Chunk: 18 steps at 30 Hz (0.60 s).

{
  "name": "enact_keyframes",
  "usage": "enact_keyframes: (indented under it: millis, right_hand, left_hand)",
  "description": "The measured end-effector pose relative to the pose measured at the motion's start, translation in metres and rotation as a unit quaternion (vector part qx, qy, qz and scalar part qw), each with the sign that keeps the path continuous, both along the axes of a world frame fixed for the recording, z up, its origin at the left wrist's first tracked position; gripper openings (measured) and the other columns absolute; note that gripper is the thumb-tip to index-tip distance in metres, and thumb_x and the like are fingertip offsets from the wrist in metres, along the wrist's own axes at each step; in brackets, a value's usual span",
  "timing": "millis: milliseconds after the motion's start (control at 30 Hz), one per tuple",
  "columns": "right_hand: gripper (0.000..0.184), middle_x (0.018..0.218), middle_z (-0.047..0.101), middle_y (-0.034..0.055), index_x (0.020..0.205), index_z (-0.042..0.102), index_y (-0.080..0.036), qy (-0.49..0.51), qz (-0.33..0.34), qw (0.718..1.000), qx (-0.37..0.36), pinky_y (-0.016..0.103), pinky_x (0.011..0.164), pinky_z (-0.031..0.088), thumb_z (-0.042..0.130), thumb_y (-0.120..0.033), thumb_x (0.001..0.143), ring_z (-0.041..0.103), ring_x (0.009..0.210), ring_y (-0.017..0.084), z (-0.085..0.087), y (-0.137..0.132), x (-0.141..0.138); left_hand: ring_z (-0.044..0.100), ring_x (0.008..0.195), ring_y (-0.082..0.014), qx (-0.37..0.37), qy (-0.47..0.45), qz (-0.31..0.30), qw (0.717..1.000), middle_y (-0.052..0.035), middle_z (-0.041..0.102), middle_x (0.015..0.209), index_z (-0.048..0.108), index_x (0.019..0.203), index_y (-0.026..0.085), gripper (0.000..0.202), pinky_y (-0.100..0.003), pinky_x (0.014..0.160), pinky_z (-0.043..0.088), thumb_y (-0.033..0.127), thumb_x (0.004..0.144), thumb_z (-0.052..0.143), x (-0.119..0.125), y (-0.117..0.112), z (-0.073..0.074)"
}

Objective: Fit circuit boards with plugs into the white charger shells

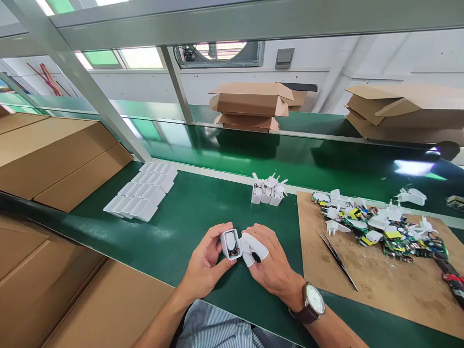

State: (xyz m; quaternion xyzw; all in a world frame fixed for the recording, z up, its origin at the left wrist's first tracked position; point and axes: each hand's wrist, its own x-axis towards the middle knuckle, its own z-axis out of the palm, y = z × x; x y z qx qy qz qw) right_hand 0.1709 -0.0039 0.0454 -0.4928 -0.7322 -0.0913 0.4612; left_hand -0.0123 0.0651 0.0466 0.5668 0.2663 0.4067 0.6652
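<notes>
Now, left hand: the bare left hand [205, 263] is closed around a white box-shaped plastic housing [231, 244], fingers behind, thumb at the lower edge; its open end shows a small circuit inside.
Right hand: the right hand [271, 256], with white finger covers [256, 245] and a round-dialled wristwatch [314, 299], is bent narrow at the housing's right edge; I cannot tell whether it pinches anything.
Housing's place: between the two hands, just above the bench.
Bench: a dark green flat worktop [203, 205] spreads under and beyond the hands, scuffed pale to their left.
Left of the hands: slanting rows of white plastic cases [141, 191], then a large brown cardboard carton [54, 154].
Beyond the hands: a small cluster of white cases with plug pieces [267, 193] near the bench's far edge.
Right of the hands: a stained brown board [384, 295] bearing dark metal tweezers [338, 261] and a heap of green circuit boards with white plugs [380, 227].
Farther ahead: a glossy green belt [246, 154] reflecting light, then folded brown cartons [250, 99] on a ledge.
Room: a white wall [311, 63] with windows [141, 58], behind a grey metal frame [253, 21].
</notes>
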Motion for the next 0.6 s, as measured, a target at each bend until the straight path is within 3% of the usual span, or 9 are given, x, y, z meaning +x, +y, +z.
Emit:
enact_keyframes:
  millis: [333, 500, 600]
  right_hand:
    - [0.065, 0.118, 0.071, 0.0129, 0.152, 0.039, -0.019, -0.004, 0.007, 1.000, 0.006, 0.052, 0.100, 0.059, 0.055, -0.002, 0.092, 0.068, 0.111, 0.027, -0.001, 0.000, 0.001]
    - [0.054, 0.119, 0.071, 0.0125, 0.148, 0.041, -0.018, -0.025, -0.014, 0.999, -0.030, 0.047, 0.104, 0.058, 0.052, -0.013, 0.095, 0.066, 0.115, 0.024, -0.006, 0.004, -0.007]
    - [0.047, 0.134, 0.065, 0.0141, 0.140, 0.050, -0.012, -0.132, -0.048, 0.985, -0.101, 0.038, 0.114, 0.050, 0.057, -0.021, 0.095, 0.055, 0.132, 0.022, 0.000, 0.013, -0.006]
  left_hand:
    - [0.057, 0.134, -0.0303, 0.026, 0.006, 0.012, 1.000, -0.0141, 0.063, 0.138, 0.068, 0.122, 0.025, 0.048, -0.042, 0.108, 0.052, 0.022, 0.077, 0.085, -0.001, 0.000, -0.003]
    - [0.061, 0.128, -0.0312, 0.026, 0.137, 0.019, 0.990, -0.0122, 0.066, 0.134, 0.064, 0.127, 0.025, 0.064, -0.047, 0.116, 0.046, 0.031, 0.070, 0.091, -0.020, 0.002, -0.014]
    - [0.060, 0.128, -0.0343, 0.035, 0.186, 0.064, 0.980, -0.0088, 0.069, 0.129, 0.065, 0.122, 0.026, 0.072, -0.052, 0.121, 0.040, 0.044, 0.060, 0.095, -0.031, 0.013, -0.030]
